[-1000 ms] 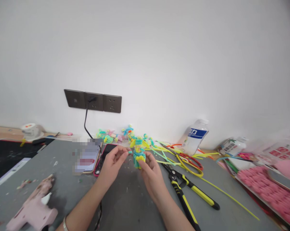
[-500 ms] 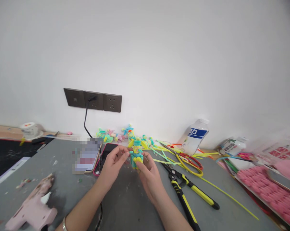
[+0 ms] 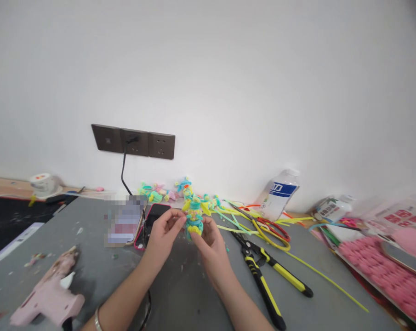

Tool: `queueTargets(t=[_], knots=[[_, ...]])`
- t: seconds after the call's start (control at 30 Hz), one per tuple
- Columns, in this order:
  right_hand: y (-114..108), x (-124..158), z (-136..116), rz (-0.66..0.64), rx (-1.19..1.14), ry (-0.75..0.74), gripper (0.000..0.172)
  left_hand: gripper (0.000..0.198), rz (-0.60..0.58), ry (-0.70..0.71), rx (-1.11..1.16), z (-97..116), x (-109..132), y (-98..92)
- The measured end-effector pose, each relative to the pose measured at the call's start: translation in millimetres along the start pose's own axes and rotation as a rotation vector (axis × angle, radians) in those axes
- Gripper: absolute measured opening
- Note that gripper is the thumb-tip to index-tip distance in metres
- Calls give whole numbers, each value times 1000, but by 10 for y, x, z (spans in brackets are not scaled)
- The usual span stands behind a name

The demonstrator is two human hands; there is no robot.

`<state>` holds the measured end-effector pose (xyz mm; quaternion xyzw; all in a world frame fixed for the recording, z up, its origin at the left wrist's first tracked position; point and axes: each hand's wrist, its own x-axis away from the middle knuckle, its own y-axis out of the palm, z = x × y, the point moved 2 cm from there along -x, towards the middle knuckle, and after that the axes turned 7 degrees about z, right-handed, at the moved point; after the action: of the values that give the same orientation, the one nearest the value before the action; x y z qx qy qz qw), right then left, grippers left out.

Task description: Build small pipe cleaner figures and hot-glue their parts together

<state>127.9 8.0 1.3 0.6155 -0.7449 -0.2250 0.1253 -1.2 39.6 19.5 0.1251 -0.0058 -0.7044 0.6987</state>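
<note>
Fingers [image 3: 178,222] of both hands pinched shut on a teal-and-yellow pipe-cleaner figure [image 3: 194,212], held upright just above the bench [image 3: 180,285].

The left hand [image 3: 162,233] nips its side from 9 o'clock and the right hand [image 3: 210,240] props its base from 5 o'clock, a two-sided hold that seems meant to keep the soft figure steady and facing the person. Black-and-yellow cutters [image 3: 263,271] lie at 4 o'clock, handles toward the person, in easy reach of the right hand. Loose yellow stems [image 3: 268,227] spread at 2 o'clock near a leaning bottle [image 3: 278,195]. A pink glue gun [image 3: 49,294] rests well apart at 8 o'clock. Two phones [image 3: 139,219] lie near the left hand at 10 o'clock, and similar small figures [image 3: 159,193] sit against the wall at 12 o'clock.
</note>
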Motion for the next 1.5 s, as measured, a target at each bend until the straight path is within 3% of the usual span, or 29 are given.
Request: queueTargets(t=[0.53,0.97,1.5], knots=[[23,25,-2,-47,10,-4,32,20,48,31,2,23,31,35],[41,48,20,-82,33,-2,33,12,149,137,-121,19,63,17],[-37,-17,8,-51,24,20,31,21,133,65,-54,47,25,24]])
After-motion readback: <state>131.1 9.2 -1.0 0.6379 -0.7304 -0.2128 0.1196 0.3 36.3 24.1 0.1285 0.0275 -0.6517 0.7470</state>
